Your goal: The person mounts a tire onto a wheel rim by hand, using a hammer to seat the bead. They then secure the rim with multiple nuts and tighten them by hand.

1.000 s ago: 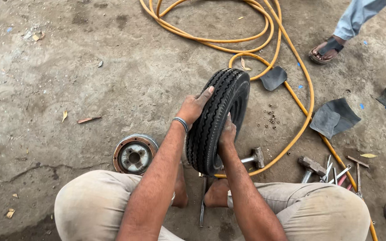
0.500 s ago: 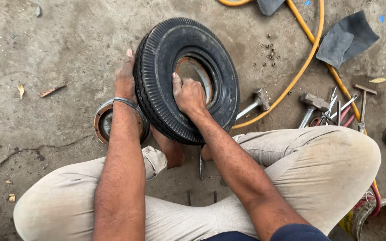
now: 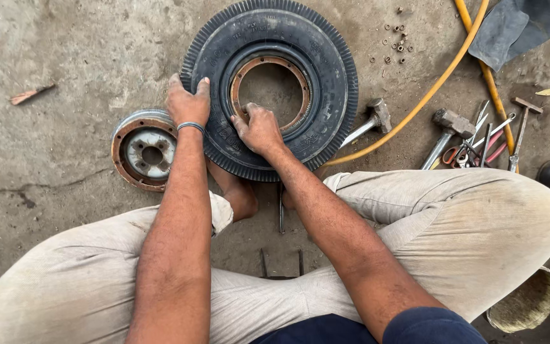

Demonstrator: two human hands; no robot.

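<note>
now laid flat at upper centre instead of upright, black tyre (image 3: 270, 89) ready for rim work, gripped by left hand (image 3: 188, 100) at the tread edge, right hand (image 3: 259, 127) curled on rusty rim (image 3: 268, 62).

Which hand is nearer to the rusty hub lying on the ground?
Left. The left hand grips the tyre edge just beside the hub. The right hand presses the tyre's inner rim, farther from it.
</note>
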